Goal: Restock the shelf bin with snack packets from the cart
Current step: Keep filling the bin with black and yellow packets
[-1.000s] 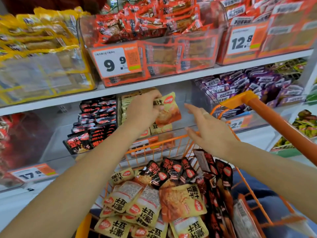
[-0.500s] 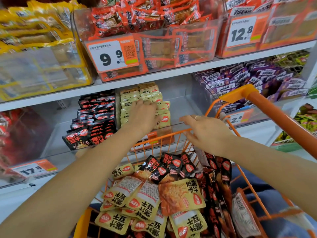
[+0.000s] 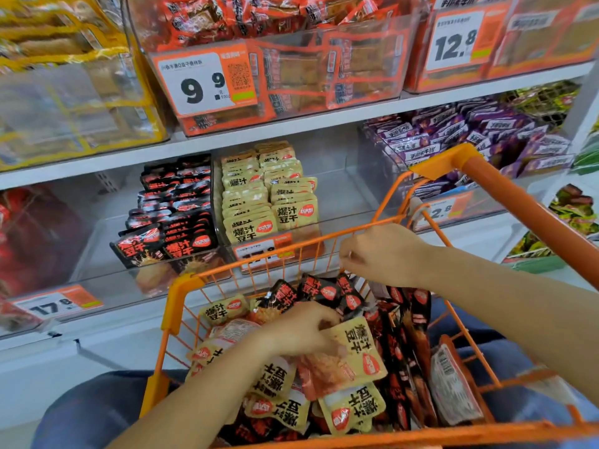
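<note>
My orange wire cart [image 3: 171, 306] sits below the clear plastic shelf bin [image 3: 337, 196]. My right hand [image 3: 382, 254] curls on its rim; my left hand [image 3: 301, 328] pinches a light, crinkly, slippery yellow foil snack packet [image 3: 356, 354] by its top edge, best there.

Two bare forearms are showing, with no sleeves reaching the wrists. The right hand [image 3: 385, 254] is wearing a thin ring [image 3: 350, 254] on one finger. The left hand [image 3: 301, 328] is wearing nothing. Blue trousers [image 3: 90, 413] are covering the legs below.
</note>
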### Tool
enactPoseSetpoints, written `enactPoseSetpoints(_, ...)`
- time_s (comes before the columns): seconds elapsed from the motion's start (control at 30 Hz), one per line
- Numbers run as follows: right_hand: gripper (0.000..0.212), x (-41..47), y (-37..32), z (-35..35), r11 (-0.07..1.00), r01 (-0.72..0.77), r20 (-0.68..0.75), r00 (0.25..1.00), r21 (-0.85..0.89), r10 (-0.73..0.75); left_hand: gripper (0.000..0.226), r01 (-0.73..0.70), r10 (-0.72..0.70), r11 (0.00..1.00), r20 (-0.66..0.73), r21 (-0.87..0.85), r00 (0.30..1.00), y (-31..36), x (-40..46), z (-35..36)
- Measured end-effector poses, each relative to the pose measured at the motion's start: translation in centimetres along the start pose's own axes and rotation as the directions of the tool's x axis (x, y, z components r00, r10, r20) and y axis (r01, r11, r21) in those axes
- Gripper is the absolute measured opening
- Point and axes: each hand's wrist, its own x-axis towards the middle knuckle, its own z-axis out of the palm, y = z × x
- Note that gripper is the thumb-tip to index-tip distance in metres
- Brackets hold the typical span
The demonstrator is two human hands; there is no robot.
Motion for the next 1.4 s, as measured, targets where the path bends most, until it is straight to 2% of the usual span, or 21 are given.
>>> enactPoseSetpoints(0.03,0.036,0.1,0.0,-0.4,0.966,-0.082,-0.016,0.996,0.244,0.089,0.016,-0.014,0.013,0.993,-0.008,-0.114,1.0,-0.4,-0.5,-0.7)
enactPoseSetpoints(0.07,0.041,0.3,-0.1,-0.7,0.846,-0.158,0.001,0.983,0.51,0.183,0.013,-0.013,0.001,0.966,-0.047,-0.258,0.999,-0.6,-1.0,-1.3)
enactPoseSetpoints(0.1,0.045,0.5,-0.1,-1.1,0.645,-0.21,0.049,0.965,0.735,0.258,0.015,-0.019,-0.028,0.909,-0.108,-0.416,0.994,-0.5,-1.6,-1.9)
enactPoseSetpoints(0.13,0.048,0.8,-0.2,-1.4,0.444,-0.25,0.121,0.947,0.861,0.299,0.02,-0.043,-0.065,0.833,-0.175,-0.552,0.982,-0.5,-2.0,-2.6)
enactPoseSetpoints(0.17,0.051,0.9,-0.1,-1.8,0.317,-0.278,0.185,0.938,0.907,0.294,0.026,-0.091,-0.097,0.763,-0.252,-0.64,0.963,-0.3,-2.3,-3.3)
enactPoseSetpoints(0.2,0.055,0.9,-0.1,-1.9,0.277,-0.293,0.228,0.943,0.915,0.244,0.032,-0.141,-0.126,0.713,-0.323,-0.687,0.938,-0.2,-2.5,-3.9)
enactPoseSetpoints(0.23,0.055,0.8,0.0,-1.7,0.291,-0.279,0.238,0.956,0.915,0.169,0.039,-0.185,-0.147,0.673,-0.375,-0.716,0.915,0.2,-2.8,-4.4)
enactPoseSetpoints(0.33,0.026,0.4,0.1,-1.0,0.43,-0.211,0.236,0.972,0.878,-0.005,0.049,-0.273,-0.144,0.628,-0.453,-0.729,0.88,1.4,-3.2,-5.1)
enactPoseSetpoints(0.47,0.022,0.4,-0.4,0.0,0.536,-0.142,0.176,0.984,0.832,-0.012,0.031,-0.345,-0.073,0.779,-0.622,-0.524,0.78,2.8,-3.2,-6.7)
enactPoseSetpoints(0.53,0.02,0.6,-0.6,0.1,0.536,-0.151,0.159,0.987,0.83,0.032,0.023,-0.309,-0.006,0.888,-0.681,-0.34,0.732,3.4,-3.1,-8.4)
enactPoseSetpoints(0.57,0.018,0.6,-0.7,0.0,0.491,-0.153,0.138,0.988,0.858,0.067,0.022,-0.287,0.015,0.922,-0.716,-0.26,0.698,3.8,-3.0,-9.2)
enactPoseSetpoints(0.63,0.017,0.8,-0.7,-0.7,0.412,-0.141,0.071,0.981,0.9,0.181,0.02,-0.265,0.029,0.952,-0.82,-0.151,0.571,4.4,-2.6,-11.1)
enactPoseSetpoints(0.7,0.022,1.0,-0.1,-1.0,0.392,-0.154,0.017,0.943,0.907,0.332,0.021,-0.22,0.055,0.974,-0.895,-0.049,0.442,4.8,-2.0,-12.9)
enactPoseSetpoints(0.77,0.025,1.3,0.5,-0.9,0.376,-0.188,0.017,0.91,0.907,0.414,0.022,-0.151,0.091,0.988,-0.912,0.032,0.401,4.6,-1.0,-14.0)
enactPoseSetpoints(0.83,0.015,1.2,0.9,-0.7,0.363,-0.207,0.036,0.905,0.909,0.424,0.025,-0.054,0.086,0.996,-0.891,0.069,0.445,3.6,0.3,-14.3)
enactPoseSetpoints(0.93,0.006,1.2,0.6,-0.7,0.372,-0.202,0.04,0.916,0.906,0.4,0.037,0.173,0.046,0.966,-0.785,0.193,0.617,1.4,2.0,-13.3)
enactPoseSetpoints(0.97,0.007,1.3,0.5,-0.8,0.372,-0.198,0.036,0.916,0.907,0.399,0.039,0.266,0.035,0.926,-0.762,0.268,0.646,0.7,2.3,-13.0)
enactPoseSetpoints(1.1,0.011,1.4,0.5,-0.7,0.412,-0.184,0.011,0.921,0.892,0.389,0.039,0.409,0.077,0.807,-0.763,0.425,0.642,-0.3,3.0,-12.7)
enactPoseSetpoints(1.23,0.016,1.1,0.3,-0.2,0.516,-0.229,0.048,0.939,0.825,0.34,0.028,0.432,0.151,0.644,-0.659,0.631,0.737,0.4,3.8,-12.2)
enactPoseSetpoints(1.33,0.017,0.7,-0.3,0.0,0.553,-0.224,0.07,0.956,0.802,0.284,0.03,0.43,0.088,0.699,-0.666,0.571,0.741,0.8,3.6,-12.7)
enactPoseSetpoints(1.4,0.014,0.6,-0.7,0.0,0.579,-0.224,0.076,0.96,0.784,0.269,0.033,0.368,0.2,0.75,-0.718,0.55,0.667,1.3,2.4,-12.3)
